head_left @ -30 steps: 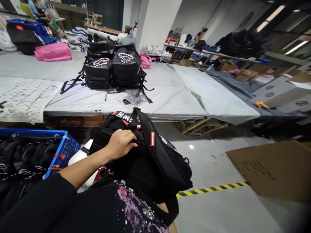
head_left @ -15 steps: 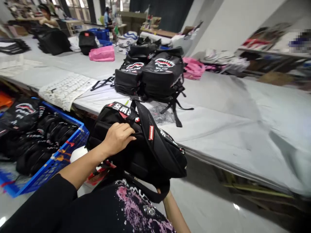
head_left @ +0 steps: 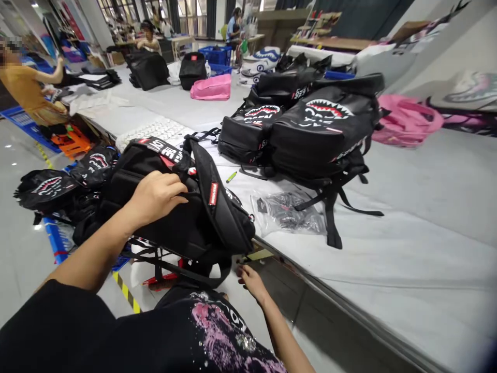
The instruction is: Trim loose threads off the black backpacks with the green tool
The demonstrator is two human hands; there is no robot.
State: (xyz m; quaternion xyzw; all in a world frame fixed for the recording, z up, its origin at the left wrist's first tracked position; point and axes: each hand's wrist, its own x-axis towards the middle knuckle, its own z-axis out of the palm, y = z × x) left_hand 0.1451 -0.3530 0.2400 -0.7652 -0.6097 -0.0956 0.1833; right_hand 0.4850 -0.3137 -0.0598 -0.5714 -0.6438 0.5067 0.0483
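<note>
Left grip (head_left: pixel 158 196): you have it closed on the upper side of the black backpack (head_left: pixel 166 225); some fingertips are hard to make out against the dark cloth.
Right grip (head_left: pixel 251 284): your fingers are partly bent, just beside the hanging strap (head_left: pixel 217 277); you cannot tell whether they pinch anything.
Backpack: in front of you, tilted, beside the near edge of the surface (head_left: pixel 380 264); your forearm covers part of it, and its shoulder strap (head_left: pixel 212 194) hides some lettering.
Blue crate (head_left: pixel 56 241): at your left, mostly hidden under black bags with shark-mouth prints (head_left: pixel 48 189), your arm and the backpack; its bottom is out of sight.
Clear plastic bag (head_left: pixel 287 212): on the surface, with something dark inside that glare and creases blur.
Bag stack (head_left: pixel 318 129): black backpacks stand on the surface, the rear ones partly covered by those in front.
Co-worker (head_left: pixel 27 85): cut off by the left border.
</note>
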